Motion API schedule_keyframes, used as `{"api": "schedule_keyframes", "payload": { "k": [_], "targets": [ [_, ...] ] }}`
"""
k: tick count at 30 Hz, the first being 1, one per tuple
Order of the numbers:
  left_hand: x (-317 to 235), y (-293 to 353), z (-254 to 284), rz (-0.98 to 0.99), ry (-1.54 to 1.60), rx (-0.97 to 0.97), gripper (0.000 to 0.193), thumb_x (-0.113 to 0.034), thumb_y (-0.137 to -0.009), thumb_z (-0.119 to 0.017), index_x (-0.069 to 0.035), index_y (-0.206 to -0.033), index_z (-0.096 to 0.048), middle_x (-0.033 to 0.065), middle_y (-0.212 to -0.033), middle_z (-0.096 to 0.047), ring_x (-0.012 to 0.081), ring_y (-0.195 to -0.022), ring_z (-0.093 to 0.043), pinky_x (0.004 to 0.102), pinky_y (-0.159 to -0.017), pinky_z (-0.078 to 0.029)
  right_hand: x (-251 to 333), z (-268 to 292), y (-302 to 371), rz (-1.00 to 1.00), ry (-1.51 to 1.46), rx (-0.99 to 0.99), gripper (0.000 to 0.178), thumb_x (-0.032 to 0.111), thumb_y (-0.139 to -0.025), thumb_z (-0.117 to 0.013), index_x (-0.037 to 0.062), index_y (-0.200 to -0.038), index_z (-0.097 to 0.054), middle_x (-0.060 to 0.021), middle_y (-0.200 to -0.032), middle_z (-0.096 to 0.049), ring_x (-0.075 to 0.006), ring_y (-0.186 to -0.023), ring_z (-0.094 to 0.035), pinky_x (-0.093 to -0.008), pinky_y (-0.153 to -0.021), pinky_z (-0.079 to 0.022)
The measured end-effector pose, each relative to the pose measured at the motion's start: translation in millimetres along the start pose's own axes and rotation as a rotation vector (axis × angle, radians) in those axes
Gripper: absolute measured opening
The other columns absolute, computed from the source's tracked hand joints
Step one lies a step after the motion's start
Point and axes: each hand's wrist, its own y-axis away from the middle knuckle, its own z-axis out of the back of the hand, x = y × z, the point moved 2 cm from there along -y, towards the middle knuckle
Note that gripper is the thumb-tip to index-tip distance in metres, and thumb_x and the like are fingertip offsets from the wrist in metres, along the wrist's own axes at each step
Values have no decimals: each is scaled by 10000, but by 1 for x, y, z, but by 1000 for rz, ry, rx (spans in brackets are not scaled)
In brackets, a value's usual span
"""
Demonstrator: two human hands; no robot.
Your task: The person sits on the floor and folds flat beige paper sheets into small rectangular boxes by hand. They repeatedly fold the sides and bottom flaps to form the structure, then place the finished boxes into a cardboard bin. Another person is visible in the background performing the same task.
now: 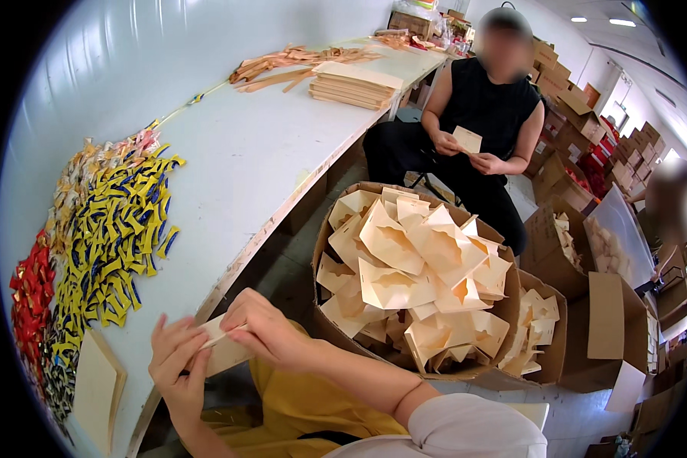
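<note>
At the table's near edge I hold a cream card piece (227, 356), seen almost edge-on. My right hand (266, 333) pinches its upper edge with the fingertips. My left hand (179, 365) grips the other end between thumb and fingers, slightly blurred. Part of the card is hidden behind my fingers. Beside my left hand, a small stack of flat cream cards (98, 389) lies on the table. To the right of my hands stands a large cardboard box (320, 286) heaped with opened cream card boxes (427, 259) that have wavy cut-outs.
Wrapped sweets in yellow and blue (114, 244) and red (32, 286) lie along the white table's (229, 164) left side. Flat cards (355, 84) and ribbons (298, 61) lie farther back. A seated co-worker (485, 107) holds a card. More cartons (607, 328) stand at right.
</note>
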Motion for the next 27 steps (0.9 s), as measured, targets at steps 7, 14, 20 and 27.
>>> {"api": "schedule_keyframes", "payload": {
  "k": [7, 14, 20, 27],
  "targets": [
    [-17, 49, 41, 360, 134, 114, 160, -17, -770, -768, -9, -930, -767, 110, -922, -747, 253, -774, -715, 311, -715, -576, 6, -44, 27, -217, -294, 149, 87, 46, -941, -626, 48, -1008, -571, -106, -963, -569, -305, -889, -542, -394, -788, -449],
    [-36, 123, 98, 582, -33, 37, 93, -77, -813, -753, -19, -886, -761, 109, -910, -752, 249, -776, -720, 301, -689, -578, 28, -120, 34, -106, -330, 487, 193, 6, -916, -618, 60, -1090, -555, -110, -1083, -614, -303, -983, -570, -444, -996, -408],
    [-47, 256, 190, 1128, -480, -367, 150, -76, -804, -713, -5, -928, -757, 160, -885, -739, 284, -801, -721, 345, -750, -557, 45, -161, 4, -14, -172, 537, 364, 25, -909, -636, 64, -1259, -543, -135, -1353, -573, -341, -1250, -522, -519, -1150, -328],
    [-65, 430, 248, 1757, -1201, -410, 209, -232, -857, -717, -98, -1009, -764, 186, -887, -704, 375, -847, -678, 459, -751, -533, 33, -227, -59, 278, 137, 584, 373, 37, -891, -638, 55, -1260, -585, -142, -1358, -580, -335, -1262, -530, -461, -1107, -382]
  ]
}}
